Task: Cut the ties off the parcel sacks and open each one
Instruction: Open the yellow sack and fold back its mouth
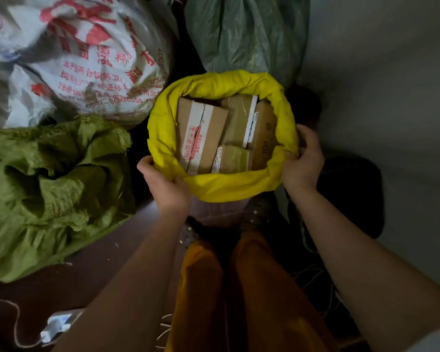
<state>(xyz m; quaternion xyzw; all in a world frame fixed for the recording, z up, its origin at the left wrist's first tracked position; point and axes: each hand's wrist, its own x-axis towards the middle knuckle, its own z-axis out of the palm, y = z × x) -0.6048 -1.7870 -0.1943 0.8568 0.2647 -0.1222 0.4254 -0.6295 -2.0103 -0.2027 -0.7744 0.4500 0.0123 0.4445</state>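
- Yellow sack at the centre: smooth, thin fabric, mouth wide open and rolled down into a thick, soft, round rim.
- Inside, brown cardboard boxes packed upright and touching, flat-sided, sealed with glossy tape, white labels and red print on some.
- Left hand at 7 o'clock on the rim, fingers curled and pinching a fold of the yellow cloth.
- Right hand at 4 o'clock on the rim, fingers bent around the roll, thumb pressed on top.
- White sack at 10 o'clock: coarse woven plastic, crinkled, red printed characters.
- Olive sack at 9 o'clock: rough woven weave, slumped in deep folds.
- Dark green sack at 12 o'clock: thin, wrinkled, faintly shiny.
- Orange trousers at 6 o'clock, matte cloth.
- White charger with thin cord on the dark floor at 8 o'clock.
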